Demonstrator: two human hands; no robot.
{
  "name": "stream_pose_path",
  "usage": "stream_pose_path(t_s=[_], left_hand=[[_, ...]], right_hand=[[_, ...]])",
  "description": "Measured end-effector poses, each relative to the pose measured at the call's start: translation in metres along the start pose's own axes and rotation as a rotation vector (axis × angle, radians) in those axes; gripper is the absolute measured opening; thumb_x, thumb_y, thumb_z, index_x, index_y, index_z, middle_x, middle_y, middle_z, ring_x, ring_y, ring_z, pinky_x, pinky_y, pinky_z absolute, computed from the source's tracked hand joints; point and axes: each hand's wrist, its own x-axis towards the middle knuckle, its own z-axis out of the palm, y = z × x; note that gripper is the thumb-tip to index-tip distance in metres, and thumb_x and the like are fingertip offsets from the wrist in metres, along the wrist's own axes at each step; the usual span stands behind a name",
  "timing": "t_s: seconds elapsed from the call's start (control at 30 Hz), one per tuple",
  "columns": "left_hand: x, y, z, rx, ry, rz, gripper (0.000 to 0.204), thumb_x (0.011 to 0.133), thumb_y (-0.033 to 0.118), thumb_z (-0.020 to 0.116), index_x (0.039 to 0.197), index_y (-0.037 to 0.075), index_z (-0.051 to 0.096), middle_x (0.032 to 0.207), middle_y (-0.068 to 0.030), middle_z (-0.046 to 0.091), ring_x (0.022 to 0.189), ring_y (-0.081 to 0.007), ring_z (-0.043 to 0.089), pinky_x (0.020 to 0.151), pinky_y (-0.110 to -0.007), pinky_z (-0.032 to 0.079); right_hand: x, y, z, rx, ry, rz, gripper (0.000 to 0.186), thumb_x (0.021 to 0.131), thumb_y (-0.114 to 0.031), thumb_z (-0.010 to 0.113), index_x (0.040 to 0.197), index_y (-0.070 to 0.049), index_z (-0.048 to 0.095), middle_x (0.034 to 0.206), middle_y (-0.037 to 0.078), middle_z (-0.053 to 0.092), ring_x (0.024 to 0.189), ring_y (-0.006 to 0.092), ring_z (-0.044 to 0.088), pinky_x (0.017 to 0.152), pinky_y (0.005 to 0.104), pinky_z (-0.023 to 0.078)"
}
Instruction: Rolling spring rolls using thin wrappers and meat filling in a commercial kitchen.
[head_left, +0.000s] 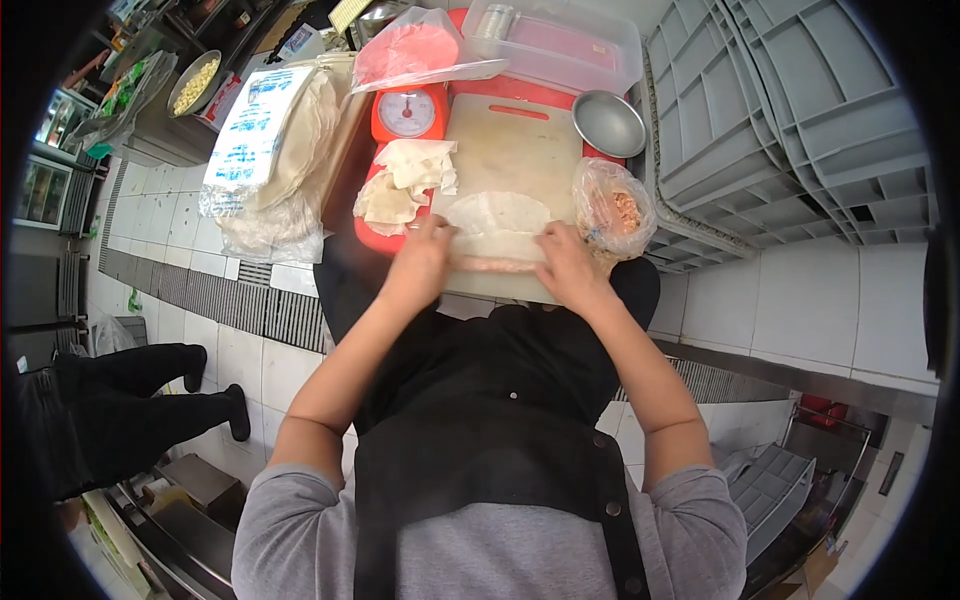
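Note:
A thin pale wrapper sheet (497,213) lies on the white cutting board (510,150), its rounded edge pointing away from me. Along its near side runs a strip of pinkish filling (495,264). My left hand (424,257) has its fingers closed on the wrapper's left end, and my right hand (572,262) pinches the right end. Beside the left hand are crumpled loose wrapper pieces (405,180) on the red surface. A clear plastic bag of pinkish minced filling (620,208) sits just beyond the right hand.
A red dial scale (408,114) bears a plastic-lined pan (415,50). A metal bowl (609,124) and a clear plastic bin (570,40) stand farther back. Stacked wrappers in plastic (262,135) lie at left; grey crates (790,110) rise at right. Another person's legs (140,400) show at left.

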Motion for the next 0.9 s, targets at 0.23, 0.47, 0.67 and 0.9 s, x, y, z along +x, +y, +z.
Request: stream_pose_path(t_s=[0.23,0.47,0.67,0.9], left_hand=[[0.011,0.017,0.046,0.005,-0.09,0.235,0.029,0.079,0.02,0.083,0.1,0.006,0.067,0.101,-0.0115,0.062,0.098,-0.0343,0.064,0.083,-0.046,0.053],[0.006,0.02,0.046,0.045,-0.112,0.25,0.029,0.08,0.019,0.081,0.103,0.007,0.068,0.102,-0.0098,0.062,0.097,-0.0326,0.065,0.083,-0.045,0.054],[0.004,0.035,0.042,0.126,0.032,0.234,0.034,0.081,0.015,0.08,0.112,0.007,0.071,0.105,-0.0077,0.064,0.097,-0.0292,0.066,0.083,-0.042,0.054],[0.003,0.019,0.054,0.179,0.003,0.303,0.031,0.085,0.009,0.073,0.116,0.006,0.073,0.106,-0.0082,0.066,0.096,-0.0281,0.067,0.082,-0.04,0.055]], right_hand=[[0.016,0.0,0.03,0.356,-0.073,-0.134,0.027,0.077,-0.006,0.079,0.102,-0.002,0.07,0.1,0.015,0.062,0.097,0.0366,0.063,0.086,0.0433,0.053],[0.018,0.004,0.024,0.366,-0.159,-0.092,0.027,0.083,-0.01,0.079,0.108,-0.003,0.07,0.098,0.017,0.066,0.097,0.0353,0.065,0.086,0.0423,0.053],[0.038,0.007,0.011,0.511,-0.318,0.2,0.021,0.09,-0.015,0.074,0.104,-0.001,0.066,0.091,0.019,0.07,0.09,0.0357,0.068,0.082,0.0438,0.054],[0.036,-0.001,0.012,0.188,-0.046,-0.146,0.023,0.081,-0.01,0.079,0.098,-0.003,0.065,0.095,0.014,0.064,0.101,0.0334,0.061,0.091,0.0417,0.05]])
